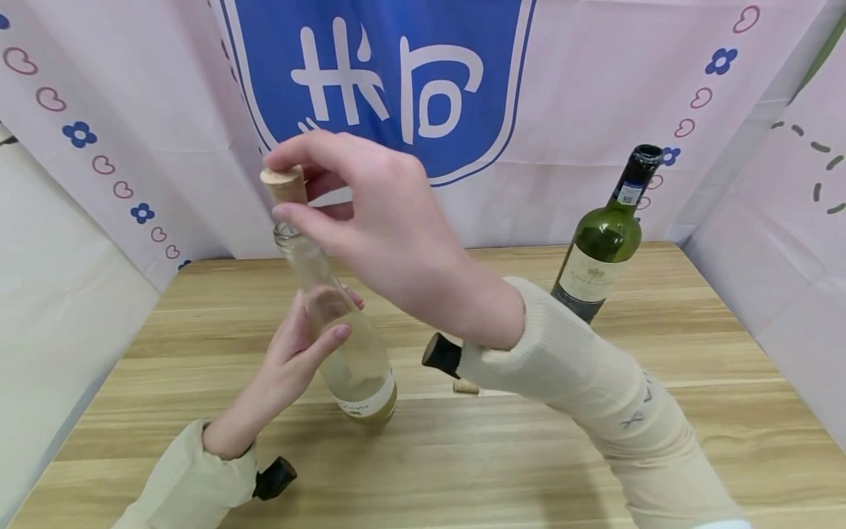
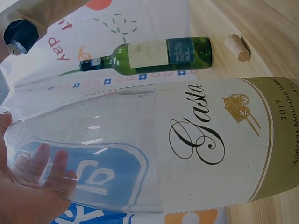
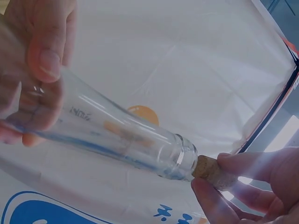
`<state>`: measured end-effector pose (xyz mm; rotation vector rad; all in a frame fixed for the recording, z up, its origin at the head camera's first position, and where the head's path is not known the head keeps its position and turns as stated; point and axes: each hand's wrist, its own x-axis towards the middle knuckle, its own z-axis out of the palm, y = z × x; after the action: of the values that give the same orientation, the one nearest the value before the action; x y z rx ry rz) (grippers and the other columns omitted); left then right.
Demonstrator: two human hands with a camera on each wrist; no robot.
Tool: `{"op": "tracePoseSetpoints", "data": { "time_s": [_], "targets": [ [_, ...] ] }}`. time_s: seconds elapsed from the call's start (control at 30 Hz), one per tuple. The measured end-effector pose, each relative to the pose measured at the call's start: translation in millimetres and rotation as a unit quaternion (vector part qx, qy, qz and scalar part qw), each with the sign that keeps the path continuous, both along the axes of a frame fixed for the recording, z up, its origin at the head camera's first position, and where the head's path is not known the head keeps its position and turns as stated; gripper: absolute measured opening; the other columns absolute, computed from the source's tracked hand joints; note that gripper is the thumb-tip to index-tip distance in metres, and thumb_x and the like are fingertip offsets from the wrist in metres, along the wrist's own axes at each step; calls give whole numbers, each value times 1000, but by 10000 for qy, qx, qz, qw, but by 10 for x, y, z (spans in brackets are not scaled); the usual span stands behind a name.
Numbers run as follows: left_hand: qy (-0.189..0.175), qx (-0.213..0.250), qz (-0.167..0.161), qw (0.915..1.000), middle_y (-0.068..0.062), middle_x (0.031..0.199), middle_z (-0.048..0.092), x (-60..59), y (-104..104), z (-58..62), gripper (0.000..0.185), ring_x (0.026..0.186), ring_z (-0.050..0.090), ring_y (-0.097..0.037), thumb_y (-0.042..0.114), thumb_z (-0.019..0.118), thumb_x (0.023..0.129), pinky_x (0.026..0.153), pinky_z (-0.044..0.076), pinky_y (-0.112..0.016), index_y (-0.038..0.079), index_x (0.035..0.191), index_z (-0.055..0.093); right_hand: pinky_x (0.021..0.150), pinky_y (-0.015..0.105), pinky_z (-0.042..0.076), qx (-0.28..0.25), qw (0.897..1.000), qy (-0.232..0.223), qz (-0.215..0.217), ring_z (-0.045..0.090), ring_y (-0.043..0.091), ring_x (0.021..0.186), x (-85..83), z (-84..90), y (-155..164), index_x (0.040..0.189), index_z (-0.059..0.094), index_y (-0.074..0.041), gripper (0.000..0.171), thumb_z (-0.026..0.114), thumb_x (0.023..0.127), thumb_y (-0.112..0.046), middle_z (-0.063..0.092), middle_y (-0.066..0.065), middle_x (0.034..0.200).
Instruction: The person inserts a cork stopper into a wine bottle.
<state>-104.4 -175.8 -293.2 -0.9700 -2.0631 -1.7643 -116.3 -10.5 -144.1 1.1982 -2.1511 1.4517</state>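
Note:
A clear glass wine bottle (image 1: pixel 360 364) with a white and gold label (image 2: pixel 212 144) stands slightly tilted on the wooden table. My left hand (image 1: pixel 291 360) grips its body, the thumb across the near side and the fingers showing through the glass. Above it, my right hand (image 1: pixel 390 213) pinches a cork (image 1: pixel 288 188) between thumb and fingers. In the right wrist view the narrow end of the cork (image 3: pixel 208 172) is right at the bottle's mouth (image 3: pixel 187 156), with most of the cork outside the neck.
A green wine bottle (image 1: pixel 601 242) without a visible stopper stands at the back right. A second cork (image 1: pixel 465 386) lies on the table (image 1: pixel 463 470), partly behind my right sleeve. A printed cloth (image 1: pixel 555 206) hangs behind the table.

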Motion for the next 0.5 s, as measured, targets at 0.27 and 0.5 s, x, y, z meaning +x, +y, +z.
{"op": "tracePoseSetpoints", "data": {
  "time_s": [0.27, 0.5],
  "targets": [
    [30, 35, -110, 9999, -12, 110, 52, -5, 1, 1, 36, 107, 49, -23, -14, 45, 87, 92, 39, -27, -3, 120, 40, 74, 9, 46, 25, 9999, -82, -72, 58, 2, 84, 49, 7, -52, 103, 63, -1, 22, 66, 81, -4, 63, 3, 99],
    [-6, 28, -62, 10000, -15, 109, 53, 2, -2, 1, 35, 108, 49, -23, -15, 45, 86, 92, 39, -27, -6, 120, 38, 74, 8, 46, 38, 9999, -7, -143, 58, 2, 83, 31, -9, -62, 100, 64, -1, 20, 67, 81, -4, 63, 3, 99]
  ]
}}
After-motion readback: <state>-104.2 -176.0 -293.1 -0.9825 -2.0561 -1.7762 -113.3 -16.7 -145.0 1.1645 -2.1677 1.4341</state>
